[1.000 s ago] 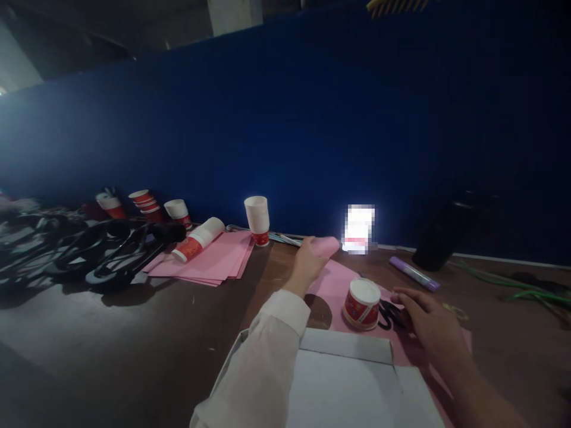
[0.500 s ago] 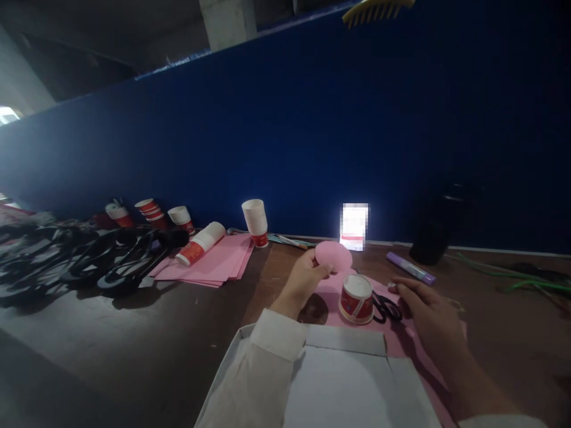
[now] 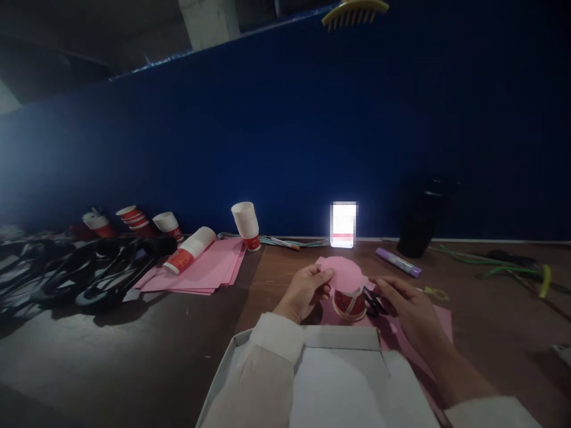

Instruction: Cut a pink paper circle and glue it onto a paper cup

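Note:
My left hand (image 3: 305,291) pinches a round pink paper disc (image 3: 345,274) and holds it just over an upturned red-and-white paper cup (image 3: 348,303) that stands on a pink sheet (image 3: 428,324). My right hand (image 3: 408,309) hovers to the right of the cup, fingers spread, over black scissors (image 3: 371,301) lying on the sheet. It holds nothing that I can see.
A white open cardboard box (image 3: 339,380) lies under my forearms. A stack of pink sheets (image 3: 205,270) with paper cups (image 3: 247,226) lies at the left, beside black plastic hangers (image 3: 84,270). A purple marker (image 3: 398,263), a dark tumbler (image 3: 422,217) and a lit phone (image 3: 344,224) stand by the blue wall.
My left hand has brought the pink disc back and down from near the phone to just over the cup. My right hand has moved left toward the cup and scissors.

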Available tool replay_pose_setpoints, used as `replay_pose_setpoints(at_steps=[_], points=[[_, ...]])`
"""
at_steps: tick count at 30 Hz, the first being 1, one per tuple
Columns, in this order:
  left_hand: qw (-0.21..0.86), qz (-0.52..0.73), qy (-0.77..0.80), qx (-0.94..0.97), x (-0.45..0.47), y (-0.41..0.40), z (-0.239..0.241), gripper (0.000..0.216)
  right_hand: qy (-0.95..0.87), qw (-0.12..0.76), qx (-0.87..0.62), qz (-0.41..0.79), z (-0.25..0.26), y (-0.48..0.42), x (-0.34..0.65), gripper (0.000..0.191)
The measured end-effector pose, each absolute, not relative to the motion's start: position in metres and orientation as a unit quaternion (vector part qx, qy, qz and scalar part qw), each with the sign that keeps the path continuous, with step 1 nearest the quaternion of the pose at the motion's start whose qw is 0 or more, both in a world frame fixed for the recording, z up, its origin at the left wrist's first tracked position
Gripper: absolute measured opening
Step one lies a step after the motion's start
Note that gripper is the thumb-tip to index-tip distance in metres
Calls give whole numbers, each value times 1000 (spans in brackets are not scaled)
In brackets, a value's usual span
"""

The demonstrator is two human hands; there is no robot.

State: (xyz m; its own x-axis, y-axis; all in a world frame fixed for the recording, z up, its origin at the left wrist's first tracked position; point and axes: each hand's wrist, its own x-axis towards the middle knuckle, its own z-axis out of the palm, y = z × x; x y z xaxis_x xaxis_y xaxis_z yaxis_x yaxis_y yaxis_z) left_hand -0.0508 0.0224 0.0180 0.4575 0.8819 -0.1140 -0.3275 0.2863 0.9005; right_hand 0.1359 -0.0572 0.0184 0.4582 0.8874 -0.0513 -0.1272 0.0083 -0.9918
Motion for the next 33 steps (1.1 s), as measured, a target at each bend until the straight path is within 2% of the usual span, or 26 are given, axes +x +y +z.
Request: replay_pose_setpoints(at_steps=[16, 23, 33], points=[[740, 346, 370, 441, -47, 24, 16, 48, -290, 599, -557, 497, 11, -53, 128, 36], [745, 330, 370, 447, -47, 24, 18, 48, -328, 593, -542, 497, 7, -51, 130, 43], [737, 310, 373, 471, -48, 24, 14, 48, -322, 597, -536, 502, 10, -50, 127, 37]])
